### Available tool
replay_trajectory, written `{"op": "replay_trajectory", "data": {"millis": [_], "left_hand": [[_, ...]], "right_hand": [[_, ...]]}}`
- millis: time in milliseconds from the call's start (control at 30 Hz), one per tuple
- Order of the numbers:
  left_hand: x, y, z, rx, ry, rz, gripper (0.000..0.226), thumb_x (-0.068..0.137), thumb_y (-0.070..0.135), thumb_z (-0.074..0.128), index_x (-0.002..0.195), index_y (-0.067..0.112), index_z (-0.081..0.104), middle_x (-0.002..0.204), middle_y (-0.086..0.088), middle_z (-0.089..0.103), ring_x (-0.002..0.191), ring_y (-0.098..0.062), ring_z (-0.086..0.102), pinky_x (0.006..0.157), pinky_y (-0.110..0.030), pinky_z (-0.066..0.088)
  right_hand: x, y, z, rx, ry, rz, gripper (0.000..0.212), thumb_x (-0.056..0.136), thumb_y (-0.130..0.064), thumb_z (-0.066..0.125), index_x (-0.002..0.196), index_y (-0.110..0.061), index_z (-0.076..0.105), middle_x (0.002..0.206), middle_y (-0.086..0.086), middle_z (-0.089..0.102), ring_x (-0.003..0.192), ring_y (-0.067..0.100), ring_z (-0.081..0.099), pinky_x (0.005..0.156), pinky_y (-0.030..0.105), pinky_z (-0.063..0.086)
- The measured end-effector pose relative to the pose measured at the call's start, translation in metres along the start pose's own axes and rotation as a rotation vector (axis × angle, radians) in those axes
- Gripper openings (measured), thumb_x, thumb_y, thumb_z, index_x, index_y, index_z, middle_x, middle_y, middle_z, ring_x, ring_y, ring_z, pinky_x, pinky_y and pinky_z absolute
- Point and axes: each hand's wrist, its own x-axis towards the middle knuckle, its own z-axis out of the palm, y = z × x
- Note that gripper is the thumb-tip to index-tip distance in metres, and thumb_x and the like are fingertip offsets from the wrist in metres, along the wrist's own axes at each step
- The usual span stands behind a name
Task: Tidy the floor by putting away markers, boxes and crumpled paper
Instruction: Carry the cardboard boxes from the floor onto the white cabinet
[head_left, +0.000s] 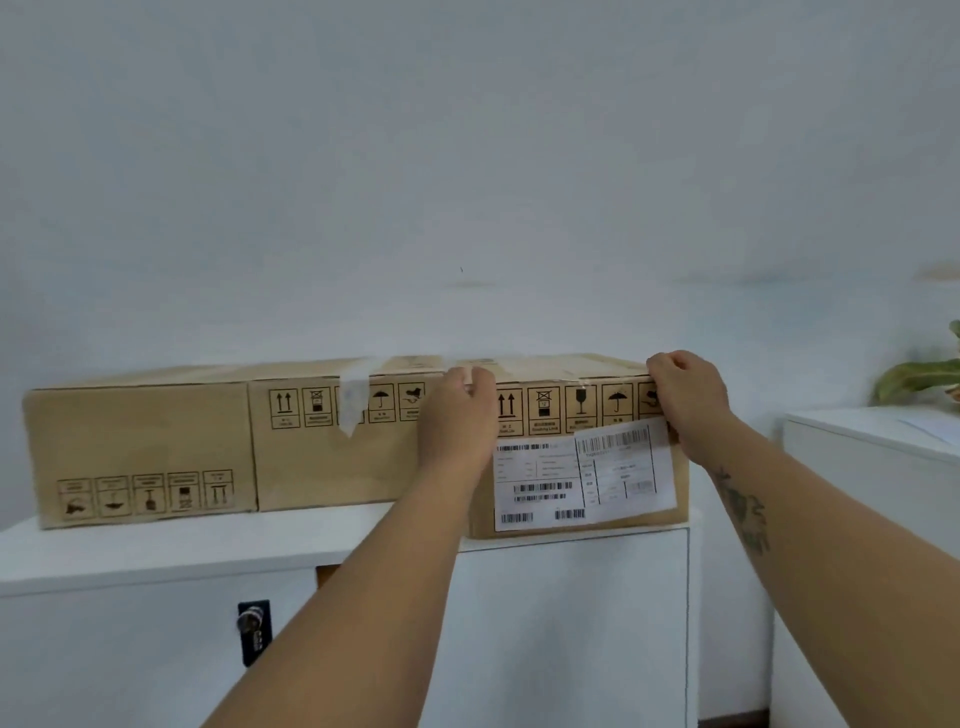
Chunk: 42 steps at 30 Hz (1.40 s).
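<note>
Three brown cardboard boxes stand in a row on a white cabinet (156, 556) against the wall. The right box (545, 410) carries white shipping labels on its front and sits at the cabinet's right end. My left hand (457, 415) grips its upper left front edge, and my right hand (685, 400) grips its upper right corner. The middle box (311, 462) has torn tape hanging down its front. The left box (140, 441) shows handling symbols low on its front. No markers or crumpled paper are in view.
The cabinet has a combination lock (253, 631) on its front. A second white cabinet (872, 441) stands to the right across a narrow gap, with green plant leaves (919, 374) above it. A plain white wall fills the background.
</note>
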Motion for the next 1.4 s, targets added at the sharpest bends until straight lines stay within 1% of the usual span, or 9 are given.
{"op": "replay_trajectory", "data": {"millis": [100, 233, 333, 400, 500, 967, 1133, 1233, 1400], "left_hand": [[0.023, -0.019, -0.006, 0.491, 0.084, 0.312, 0.061, 0.100, 0.047, 0.021, 0.112, 0.011, 0.069, 0.130, -0.006, 0.063, 0.136, -0.029, 0.041, 0.117, -0.048, 0.025], [0.059, -0.038, -0.016, 0.703, 0.005, 0.424, 0.072, 0.100, 0.054, 0.009, 0.114, 0.017, 0.069, 0.147, 0.001, 0.050, 0.149, -0.023, 0.017, 0.122, -0.048, 0.001], [0.079, -0.052, -0.013, 0.673, -0.025, 0.441, 0.069, 0.101, 0.054, 0.011, 0.104, 0.016, 0.069, 0.129, -0.001, 0.064, 0.140, -0.027, 0.038, 0.118, -0.046, 0.021], [0.089, -0.059, -0.010, 0.665, 0.057, 0.486, 0.063, 0.101, 0.051, 0.017, 0.079, 0.017, 0.064, 0.083, -0.003, 0.070, 0.096, -0.029, 0.064, 0.091, -0.041, 0.047], [0.098, -0.072, -0.003, 0.696, 0.188, 0.569, 0.058, 0.102, 0.043, 0.023, 0.062, 0.018, 0.057, 0.058, 0.004, 0.055, 0.061, -0.022, 0.051, 0.069, -0.036, 0.043], [0.116, -0.106, 0.028, 0.673, 0.584, 0.721, 0.038, 0.101, 0.031, 0.043, 0.073, 0.016, 0.064, 0.068, 0.002, 0.061, 0.069, -0.024, 0.054, 0.074, -0.036, 0.039], [0.114, -0.106, 0.028, 0.678, 0.594, 0.717, 0.035, 0.100, 0.030, 0.046, 0.074, 0.015, 0.063, 0.069, 0.000, 0.062, 0.070, -0.025, 0.054, 0.075, -0.037, 0.040], [0.113, -0.104, 0.027, 0.678, 0.585, 0.704, 0.034, 0.100, 0.029, 0.045, 0.075, 0.015, 0.064, 0.070, -0.001, 0.062, 0.072, -0.026, 0.055, 0.076, -0.038, 0.040], [0.112, -0.106, 0.029, 0.687, 0.601, 0.732, 0.032, 0.099, 0.027, 0.046, 0.077, 0.014, 0.064, 0.071, -0.001, 0.062, 0.071, -0.026, 0.055, 0.075, -0.037, 0.040]], "right_hand": [[0.014, 0.015, 0.022, 0.043, 0.059, -0.025, 0.029, 0.084, -0.031, 0.047, 0.095, -0.009, 0.063, 0.096, 0.007, 0.064, 0.082, 0.021, 0.051, 0.073, 0.036, 0.043], [0.029, 0.022, 0.049, 0.062, 0.071, -0.044, 0.031, 0.085, -0.030, 0.047, 0.097, -0.007, 0.063, 0.089, 0.004, 0.060, 0.080, 0.019, 0.049, 0.071, 0.035, 0.041], [0.039, 0.027, 0.067, 0.080, 0.093, -0.053, 0.029, 0.087, -0.028, 0.045, 0.097, -0.009, 0.064, 0.087, 0.001, 0.058, 0.077, 0.017, 0.048, 0.065, 0.032, 0.038], [0.047, 0.033, 0.077, 0.098, 0.100, -0.054, 0.030, 0.086, -0.029, 0.045, 0.096, -0.008, 0.064, 0.083, 0.000, 0.057, 0.075, 0.016, 0.047, 0.063, 0.031, 0.036], [0.055, 0.038, 0.090, 0.115, 0.126, -0.048, 0.030, 0.087, -0.029, 0.043, 0.096, -0.012, 0.066, 0.080, -0.005, 0.058, 0.070, 0.010, 0.048, 0.061, 0.028, 0.038], [0.065, 0.052, 0.129, -0.036, 0.405, -0.064, 0.033, 0.094, -0.034, 0.029, 0.095, -0.015, 0.056, 0.085, 0.002, 0.059, 0.079, 0.026, 0.053, 0.067, 0.034, 0.038], [0.054, 0.056, 0.138, -0.437, 0.357, -0.568, 0.046, 0.101, -0.039, 0.029, 0.131, -0.015, 0.053, 0.150, 0.006, 0.043, 0.144, 0.027, 0.030, 0.119, 0.040, 0.014], [0.042, 0.050, 0.155, -0.602, 0.257, -0.892, 0.043, 0.100, -0.039, 0.033, 0.122, -0.015, 0.062, 0.138, 0.006, 0.056, 0.138, 0.028, 0.040, 0.120, 0.046, 0.015], [0.034, 0.051, 0.175, -0.652, 0.354, -0.939, 0.040, 0.099, -0.039, 0.033, 0.087, -0.017, 0.064, 0.088, -0.001, 0.065, 0.089, 0.026, 0.055, 0.094, 0.039, 0.036]]}}
